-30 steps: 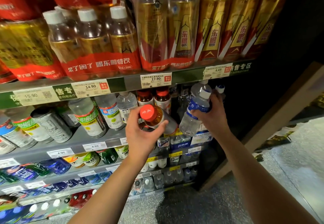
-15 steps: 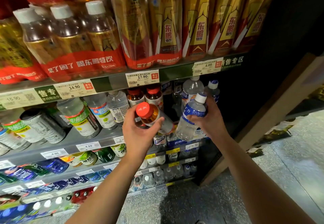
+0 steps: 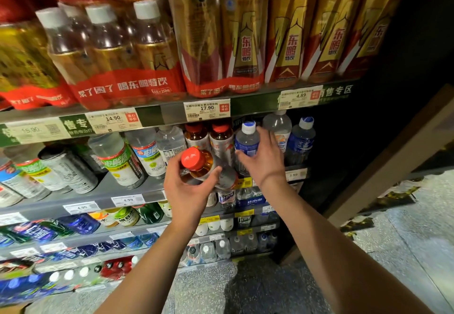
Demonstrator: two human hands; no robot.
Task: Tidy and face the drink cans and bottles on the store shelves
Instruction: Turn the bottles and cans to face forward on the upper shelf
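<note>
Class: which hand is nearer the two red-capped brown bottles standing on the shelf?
Left. The left hand, gripping a red-capped amber bottle, is just below the two red-capped brown bottles; the right hand is further right.

The top shelf (image 3: 172, 114) carries gold bottle packs (image 3: 127, 68); the shelf below (image 3: 98, 195) carries cans (image 3: 68, 168) and bottles (image 3: 301, 139).
</note>
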